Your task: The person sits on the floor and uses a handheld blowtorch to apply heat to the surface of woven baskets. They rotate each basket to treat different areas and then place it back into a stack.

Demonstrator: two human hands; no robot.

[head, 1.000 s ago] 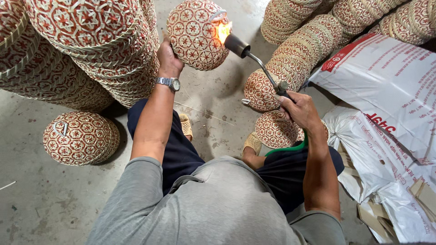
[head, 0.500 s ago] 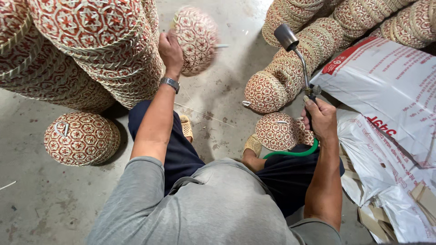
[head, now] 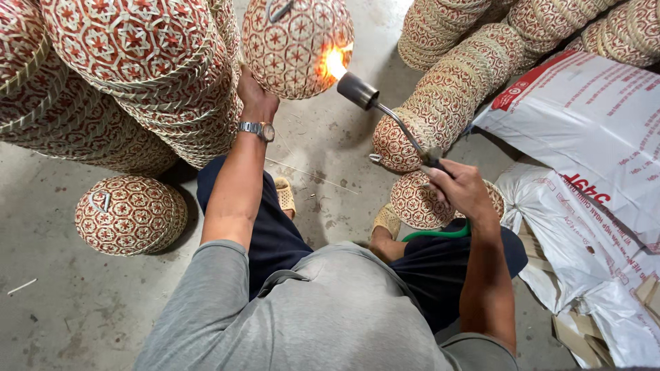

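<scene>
Fingers of the left hand (head: 256, 96) grip the rim of a domed woven basket (head: 297, 42), red star pattern on pale cane, held up over the concrete floor (head: 62, 302). Right hand (head: 462, 191) fingers wrap the handle of a metal blowtorch (head: 385, 113), whose flame licks the basket's side. Stacks of matching baskets (head: 137, 75) stand left and behind. White plastic sacks (head: 591, 137) with red print lie at right.
</scene>
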